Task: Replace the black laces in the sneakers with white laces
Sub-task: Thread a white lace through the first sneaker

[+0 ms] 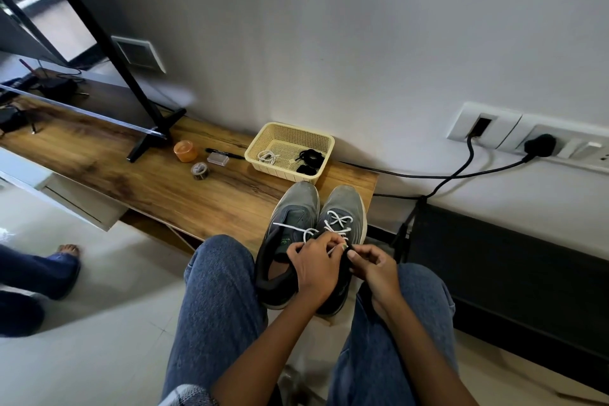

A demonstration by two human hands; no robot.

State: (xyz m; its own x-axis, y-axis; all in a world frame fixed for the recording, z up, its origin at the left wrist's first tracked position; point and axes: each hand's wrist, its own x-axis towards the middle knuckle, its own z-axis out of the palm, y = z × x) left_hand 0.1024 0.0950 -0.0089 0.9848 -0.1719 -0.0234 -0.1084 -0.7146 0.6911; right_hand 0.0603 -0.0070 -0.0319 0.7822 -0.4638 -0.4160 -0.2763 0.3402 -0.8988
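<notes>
Far left: a second person's bare foot (pixel 67 250) and jeans leg on the pale floor (pixel 108 306). Above, a television (pixel 49 20) on black stand legs at the left end of the wooden bench (pixel 138 181).

Along the bench, moving right: an orange tub (pixel 185 151), a tape roll (pixel 199 171) just in front of it, a small grey box (pixel 217 159) and a black marker (pixel 225 153) behind that box. Next, against the wall, a cream plastic basket (pixel 290 133) holding a coiled white lace (pixel 267 157) on its left side and bundled black laces (pixel 309 160) on its right.

At the bench's right end, toes toward the basket: two grey sneakers side by side, touching. Left sneaker (pixel 290 224) with eyelets mostly bare, one strand of white lace (pixel 291 227) lying across its tongue. Right sneaker (pixel 344 208) criss-crossed with that same lace through its forward eyelets.

Over the right sneaker's tongue, both hands close together. Left hand (pixel 314 265) curled, fingertips pinching the lace near the upper eyelets. Right hand (pixel 374 262) likewise clenched, thumb and forefinger pinching the lace's end beside the collar. Denim-clad knees (pixel 217 290) below, either side of the shoes.

Far right: wall sockets (pixel 527 137) with a black plug and cable (pixel 428 176) trailing down behind the bench.
</notes>
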